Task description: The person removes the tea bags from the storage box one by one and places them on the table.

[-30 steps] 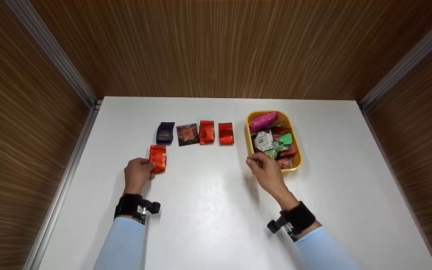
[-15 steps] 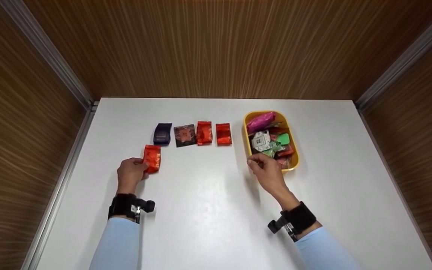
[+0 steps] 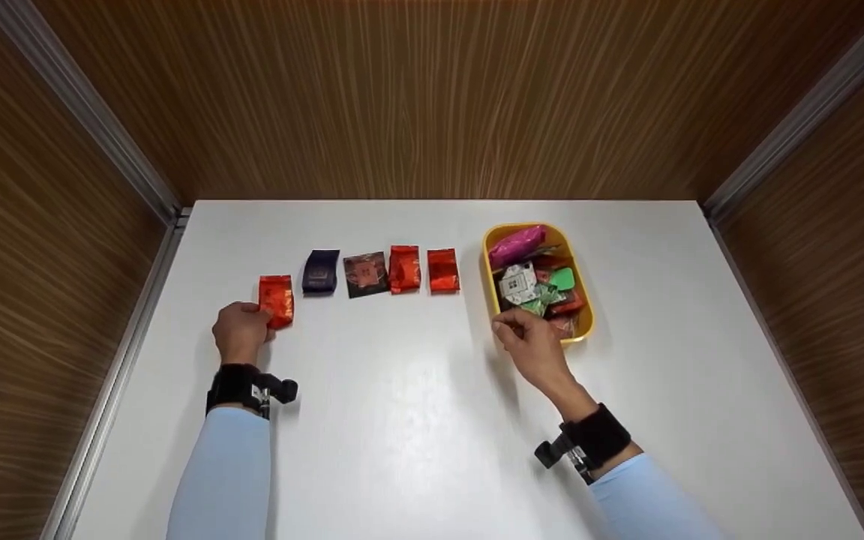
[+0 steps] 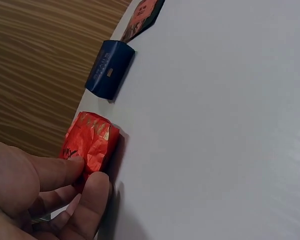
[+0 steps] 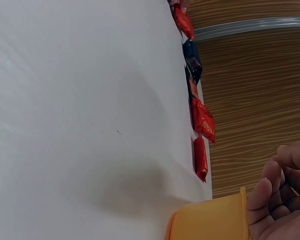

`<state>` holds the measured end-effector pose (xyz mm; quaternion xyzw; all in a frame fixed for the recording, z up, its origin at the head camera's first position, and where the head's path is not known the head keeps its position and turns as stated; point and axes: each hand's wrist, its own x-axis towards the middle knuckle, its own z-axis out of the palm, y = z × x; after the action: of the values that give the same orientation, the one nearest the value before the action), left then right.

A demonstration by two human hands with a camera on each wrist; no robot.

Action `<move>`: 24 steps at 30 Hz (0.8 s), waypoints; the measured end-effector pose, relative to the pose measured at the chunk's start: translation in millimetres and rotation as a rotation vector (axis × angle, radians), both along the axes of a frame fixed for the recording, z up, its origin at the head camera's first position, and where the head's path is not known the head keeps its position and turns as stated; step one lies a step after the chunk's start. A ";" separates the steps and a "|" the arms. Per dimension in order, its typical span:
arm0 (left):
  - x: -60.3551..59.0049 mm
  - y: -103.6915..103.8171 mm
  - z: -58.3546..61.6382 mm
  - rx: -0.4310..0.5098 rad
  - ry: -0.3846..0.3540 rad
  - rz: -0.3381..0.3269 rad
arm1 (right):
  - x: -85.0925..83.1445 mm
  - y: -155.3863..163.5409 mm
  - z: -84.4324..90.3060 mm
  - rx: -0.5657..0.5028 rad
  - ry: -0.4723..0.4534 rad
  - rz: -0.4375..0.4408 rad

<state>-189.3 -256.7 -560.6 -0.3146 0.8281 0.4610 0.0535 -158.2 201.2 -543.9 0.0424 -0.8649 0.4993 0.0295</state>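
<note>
My left hand pinches a red foil packet between thumb and fingers, at the left end of a row of packets. In the left wrist view the packet shows gold and dark print. Just right of it lies a dark blue packet. Loosely curled and holding nothing that shows, my right hand hovers at the near left rim of a yellow bin. The right wrist view has its fingers beside the bin's wall.
A flat dark square sachet and two red packets, one against the sachet and another apart, continue the row. Inside the bin are a pink packet, a white packet and a green piece. Wood-grain panels enclose the white table.
My left hand has carried the red packet leftward and slightly away from me, from below the dark blue packet to its left. The right hand has stayed by the bin.
</note>
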 end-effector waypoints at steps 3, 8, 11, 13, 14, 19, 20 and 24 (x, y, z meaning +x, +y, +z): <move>-12.4 1.1 -0.5 -0.064 0.008 0.005 | -0.2 0.4 -0.4 -0.002 0.001 0.005; -30.9 1.2 -2.0 -0.152 0.042 -0.007 | -0.6 1.3 -0.5 -0.002 -0.001 0.003; -37.5 1.3 -2.0 -0.174 0.046 -0.013 | -0.7 1.0 -0.9 0.007 -0.011 0.006; -40.2 1.5 -1.6 -0.177 0.043 -0.012 | -0.8 0.5 -0.7 0.009 -0.016 0.015; -41.1 1.8 -1.1 -0.176 0.042 -0.010 | -0.8 0.3 -0.3 0.009 -0.018 0.018; -44.5 4.2 0.4 -0.177 0.045 -0.017 | -0.1 1.2 1.7 0.018 -0.009 0.020; -44.7 5.1 0.7 -0.180 0.047 -0.023 | 0.0 1.7 1.8 0.021 -0.009 0.017; -43.5 9.2 1.9 -0.200 0.051 -0.054 | 0.0 5.7 1.9 0.015 -0.022 0.012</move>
<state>-232.7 -247.5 -558.8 -0.2841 0.8792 0.3822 0.0129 -158.2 206.9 -542.0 0.0426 -0.8687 0.4933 0.0167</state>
